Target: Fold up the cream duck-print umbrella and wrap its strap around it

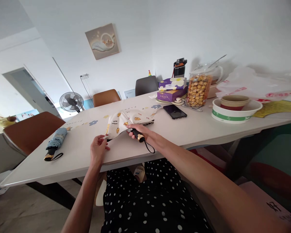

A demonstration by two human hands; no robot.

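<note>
A white umbrella [121, 121] with yellow duck prints lies loosely folded on the table in front of me, its canopy fanned out. My right hand [139, 132] is wrapped round it where the black and gold handle meets the canopy; a black wrist strap hangs from the handle's end. At the canopy's left corner, my left hand [99, 146] pinches the fabric edge between thumb and fingers. Off to the left lies a second umbrella [56, 139], light blue and rolled up, with a black and gold handle.
On the white table [174, 136] lie a black phone [175, 111] and purple tissue boxes [171, 94]. A jar of caramel popcorn [199, 89], a black bottle [179, 68], paper bowls [232, 116] and a plastic bag [254, 82] stand right. Chairs [106, 97] and a fan [71, 101] are beyond.
</note>
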